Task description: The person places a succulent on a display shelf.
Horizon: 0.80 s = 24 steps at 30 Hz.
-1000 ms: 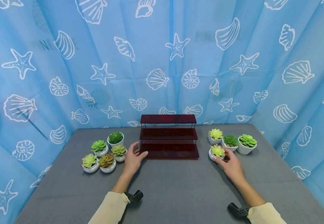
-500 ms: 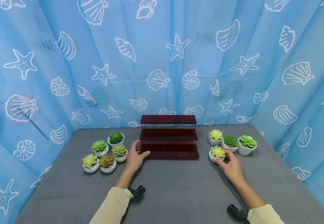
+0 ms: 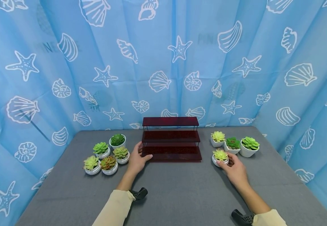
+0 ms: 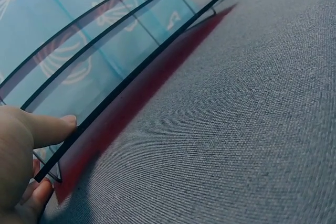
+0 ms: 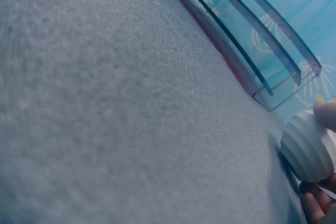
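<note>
A dark red three-tier display shelf (image 3: 171, 136) stands at the back middle of the table. My left hand (image 3: 137, 159) grips its lower left end. In the left wrist view the thumb (image 4: 55, 129) lies over the bottom tier's edge, with fingertips (image 4: 42, 195) beneath it. Over on the right, my right hand (image 3: 234, 168) holds a small potted succulent (image 3: 220, 156) with pale yellow-green leaves. Its ribbed white pot (image 5: 307, 148) is between thumb and fingers in the right wrist view, close over the grey cloth.
Behind the right hand stand three more potted succulents: a yellow-green one (image 3: 218, 138), a dark green one (image 3: 232, 144) and a bright green one (image 3: 249, 146). Several others, including a reddish one (image 3: 108, 165), cluster left of the shelf. A blue shell-print curtain (image 3: 135, 78) hangs behind the table.
The left hand has shifted slightly right, against the shelf's left end. The right hand keeps hold of the succulent in almost the same spot. The whole view has drifted slightly.
</note>
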Tool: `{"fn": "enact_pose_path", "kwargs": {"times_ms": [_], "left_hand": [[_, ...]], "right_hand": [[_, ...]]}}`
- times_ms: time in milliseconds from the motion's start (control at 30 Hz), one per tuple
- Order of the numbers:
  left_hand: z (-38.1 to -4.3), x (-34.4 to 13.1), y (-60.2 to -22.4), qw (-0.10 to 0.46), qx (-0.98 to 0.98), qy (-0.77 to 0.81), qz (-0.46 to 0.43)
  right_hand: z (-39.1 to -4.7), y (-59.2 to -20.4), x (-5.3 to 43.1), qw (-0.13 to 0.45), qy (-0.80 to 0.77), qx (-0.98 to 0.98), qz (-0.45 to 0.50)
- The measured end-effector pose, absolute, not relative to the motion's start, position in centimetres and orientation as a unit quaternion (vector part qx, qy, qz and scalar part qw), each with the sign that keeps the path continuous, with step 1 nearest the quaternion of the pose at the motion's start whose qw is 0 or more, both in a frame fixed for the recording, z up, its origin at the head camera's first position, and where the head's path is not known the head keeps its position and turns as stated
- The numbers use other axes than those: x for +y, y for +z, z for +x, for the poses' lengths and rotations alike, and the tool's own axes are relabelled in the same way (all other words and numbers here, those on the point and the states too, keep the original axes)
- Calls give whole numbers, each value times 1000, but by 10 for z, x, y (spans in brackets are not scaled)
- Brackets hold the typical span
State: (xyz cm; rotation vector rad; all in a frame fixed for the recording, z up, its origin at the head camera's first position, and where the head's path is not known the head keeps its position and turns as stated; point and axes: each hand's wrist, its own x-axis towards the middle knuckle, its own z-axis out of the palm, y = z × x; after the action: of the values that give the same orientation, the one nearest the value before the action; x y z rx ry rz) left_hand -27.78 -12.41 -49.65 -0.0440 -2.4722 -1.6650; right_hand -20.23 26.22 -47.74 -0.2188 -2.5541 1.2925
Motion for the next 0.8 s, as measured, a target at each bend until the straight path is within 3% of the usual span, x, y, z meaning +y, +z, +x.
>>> {"fn": "enact_pose_path", "kwargs": {"times_ms": [467,800], "left_hand": [[-266,-125,-497,82,-837,-540,-4],[-261,-128,-494,66,-846,-529,2]], "right_hand": [[-201,-469,252,173,505,-842,-84],[-205,-452,237,202,525,-826,-38]]}}
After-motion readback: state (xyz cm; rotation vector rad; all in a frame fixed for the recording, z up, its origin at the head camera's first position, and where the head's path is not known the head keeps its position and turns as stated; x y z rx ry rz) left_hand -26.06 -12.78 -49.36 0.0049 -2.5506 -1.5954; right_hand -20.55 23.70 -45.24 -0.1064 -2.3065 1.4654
